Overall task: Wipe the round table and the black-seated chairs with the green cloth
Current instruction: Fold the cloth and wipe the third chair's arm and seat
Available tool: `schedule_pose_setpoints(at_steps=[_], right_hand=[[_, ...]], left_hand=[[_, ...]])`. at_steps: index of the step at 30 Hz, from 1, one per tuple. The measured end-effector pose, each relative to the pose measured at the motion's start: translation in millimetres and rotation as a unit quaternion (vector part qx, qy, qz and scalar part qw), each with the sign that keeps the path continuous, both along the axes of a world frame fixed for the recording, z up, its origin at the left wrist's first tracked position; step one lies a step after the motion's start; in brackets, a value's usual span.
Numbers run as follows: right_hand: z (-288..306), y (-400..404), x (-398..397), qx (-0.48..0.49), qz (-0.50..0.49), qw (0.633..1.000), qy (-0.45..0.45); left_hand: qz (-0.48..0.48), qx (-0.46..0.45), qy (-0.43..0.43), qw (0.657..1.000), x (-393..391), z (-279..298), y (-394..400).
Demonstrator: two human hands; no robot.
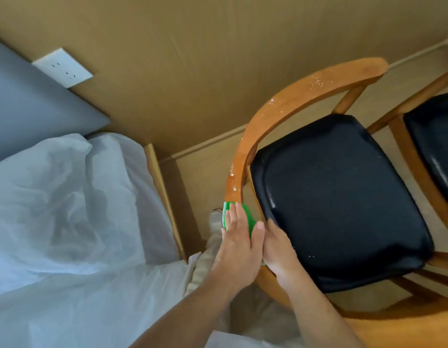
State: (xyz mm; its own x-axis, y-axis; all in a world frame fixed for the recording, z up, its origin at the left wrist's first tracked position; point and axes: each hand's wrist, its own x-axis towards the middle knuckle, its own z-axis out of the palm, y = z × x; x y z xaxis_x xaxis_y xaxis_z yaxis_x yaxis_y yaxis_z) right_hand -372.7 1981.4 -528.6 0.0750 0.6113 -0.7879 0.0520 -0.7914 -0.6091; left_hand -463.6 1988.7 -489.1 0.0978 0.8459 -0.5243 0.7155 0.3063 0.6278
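Head view looks down on a wooden chair [306, 96] with a black padded seat [338, 197]. The left hand [239, 237] lies flat, fingers together, and presses the green cloth [248, 213] onto the curved backrest rail [245, 151]; only a small folded part of the cloth shows under the fingers. The right hand [280, 249] is just beside it, touching it, closed around the same rail at the edge of the seat, probably to keep the chair steady. From the cloth, the rail runs away and upward, then bends to the right, so its long axis leads forward from the left hand. Small white specks, maybe drops or dust, sit on the smooth varnished wood ahead, so I judge that part is not yet wiped. The seat looks like shiny leather-like material. A second chair [429, 136] of the same kind stands at the right. Whether the wood at the bottom right is the round table, I cannot tell.
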Motion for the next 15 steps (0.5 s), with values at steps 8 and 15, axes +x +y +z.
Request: schedule_pose_setpoints(at_steps=[8,15], right_hand=[[-4.7,31.4,-42.6,0.003,0.010,0.999,-0.039],[-5.4,91.9,-60.6,0.023,0.060,0.985,-0.159]], left_hand=[[0.013,-0.149,-0.078,0.986,-42.8,-17.9,33.1],[-0.047,-0.182,-0.123,0.974,-66.4,-25.7,102.8]])
